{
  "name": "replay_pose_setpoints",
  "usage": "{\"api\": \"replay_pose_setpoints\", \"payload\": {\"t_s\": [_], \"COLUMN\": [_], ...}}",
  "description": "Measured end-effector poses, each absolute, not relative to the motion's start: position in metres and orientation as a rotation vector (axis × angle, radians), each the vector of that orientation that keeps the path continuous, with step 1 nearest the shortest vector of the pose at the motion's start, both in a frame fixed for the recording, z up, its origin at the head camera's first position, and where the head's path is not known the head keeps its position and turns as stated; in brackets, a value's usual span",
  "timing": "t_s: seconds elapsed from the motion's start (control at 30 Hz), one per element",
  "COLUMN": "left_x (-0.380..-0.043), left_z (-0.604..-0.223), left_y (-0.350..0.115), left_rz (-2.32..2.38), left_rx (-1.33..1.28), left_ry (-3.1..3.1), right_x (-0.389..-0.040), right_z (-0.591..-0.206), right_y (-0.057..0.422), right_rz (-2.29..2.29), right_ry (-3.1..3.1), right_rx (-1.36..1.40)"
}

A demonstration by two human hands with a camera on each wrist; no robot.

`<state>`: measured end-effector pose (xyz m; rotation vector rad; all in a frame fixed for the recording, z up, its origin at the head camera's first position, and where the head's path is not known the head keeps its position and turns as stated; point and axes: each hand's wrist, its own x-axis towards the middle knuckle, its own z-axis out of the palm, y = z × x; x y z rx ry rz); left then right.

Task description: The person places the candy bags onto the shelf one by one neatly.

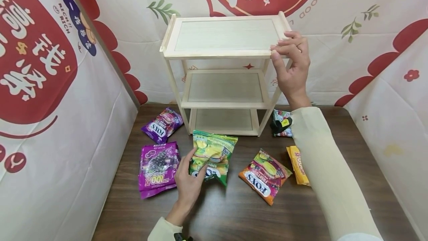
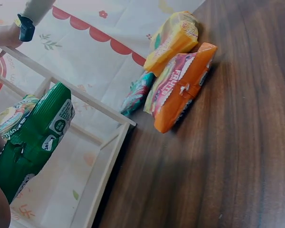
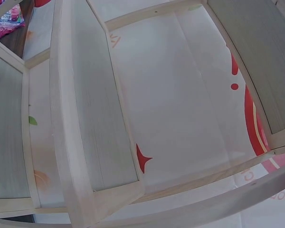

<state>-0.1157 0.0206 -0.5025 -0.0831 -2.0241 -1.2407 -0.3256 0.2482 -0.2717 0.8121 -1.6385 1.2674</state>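
The left hand (image 1: 190, 183) had a pinching grip on the green bag (image 1: 214, 153), which was in front of the rack's lowest tier (image 1: 222, 119) and seemingly off the table (image 1: 234, 220); the right hand (image 1: 295, 62) had its grip bent round an upper corner of the wooden rack (image 1: 227, 34). Too light a pinch could have let the slick film slip or sag, and a tilted approach might have snagged the bag's wide top seam on the rack's front edge. A hard pull at the corner could have shifted the frame, which looked light. The left wrist, swinging carelessly, might have nudged the purple grape bag (image 1: 158, 168) beside it. The rack was pale and smooth-looking, its slim straight bars framing flat greyish panels; the bags were glossy, crinkled and pillow-shaped with flattened ends; the table showed dark streaked grain, and the backdrop (image 1: 337, 57) was creased.
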Motion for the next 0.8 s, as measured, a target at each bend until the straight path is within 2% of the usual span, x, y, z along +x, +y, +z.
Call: {"api": "replay_pose_setpoints", "payload": {"t_s": [0.17,0.43,0.8], "left_x": [-0.117,-0.110,-0.112], "left_z": [-0.491,-0.450,-0.430], "left_y": [0.021,0.025,0.023], "left_rz": [-1.250,-1.242,-1.267], "left_rx": [-0.085,-0.116,-0.164], "left_ry": [-2.004,-1.974,-1.908], "right_x": [-0.325,-0.327,-0.326], "right_z": [-0.272,-0.272,-0.272], "right_y": [0.248,0.249,0.249], "right_rz": [1.269,1.270,1.274], "right_ry": [-1.635,-1.630,-1.624], "right_rx": [0.811,0.817,0.823]}}
